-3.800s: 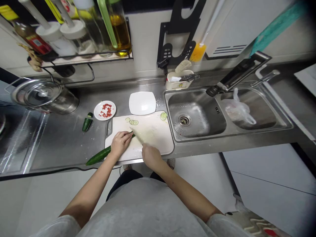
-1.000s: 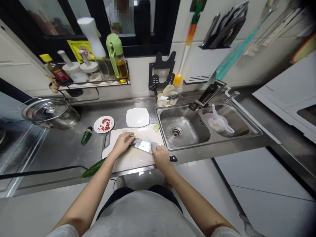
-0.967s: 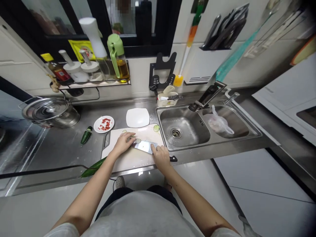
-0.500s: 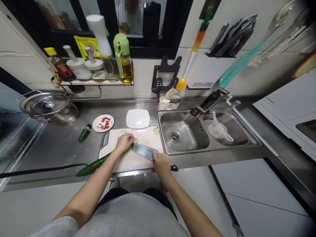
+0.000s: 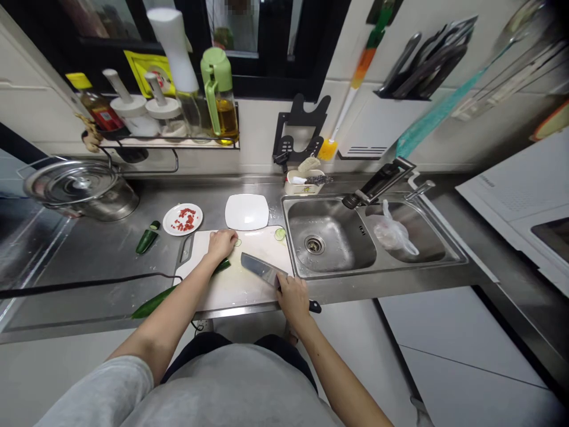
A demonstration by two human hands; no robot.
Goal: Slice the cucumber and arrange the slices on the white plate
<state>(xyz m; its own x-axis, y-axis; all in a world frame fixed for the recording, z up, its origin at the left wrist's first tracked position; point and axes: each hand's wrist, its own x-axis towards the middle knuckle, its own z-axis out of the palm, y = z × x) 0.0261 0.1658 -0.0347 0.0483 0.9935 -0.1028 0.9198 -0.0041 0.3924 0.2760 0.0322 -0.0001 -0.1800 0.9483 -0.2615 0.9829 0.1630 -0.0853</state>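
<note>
My right hand (image 5: 293, 296) grips a kitchen knife (image 5: 262, 270), its wide blade angled over the white cutting board (image 5: 262, 293) and its black handle end past the board's front edge. Toward the board's back, my left hand (image 5: 222, 244) has its fingers closed together at a thin cucumber slice (image 5: 238, 242); the palm hides what lies under it. The long cucumber (image 5: 153, 303) lies across the board's left side, partly behind my left forearm, with its cut end (image 5: 224, 264) showing near the middle. More cucumber slices (image 5: 280, 234) lie at the board's back right corner.
Behind the board is a white square plate (image 5: 246, 212). A round plate (image 5: 171, 228) with chopped red pieces and a short cucumber piece (image 5: 147, 238) lie left. The double sink (image 5: 329, 237) is at right, a plastic bag (image 5: 393, 233) inside. A black cable (image 5: 89, 286) crosses the counter.
My left hand has moved up and left, away from the blade, and the slice by its fingertips has shifted with it. The cucumber's cut end has come into view. The knife stays in my right hand.
</note>
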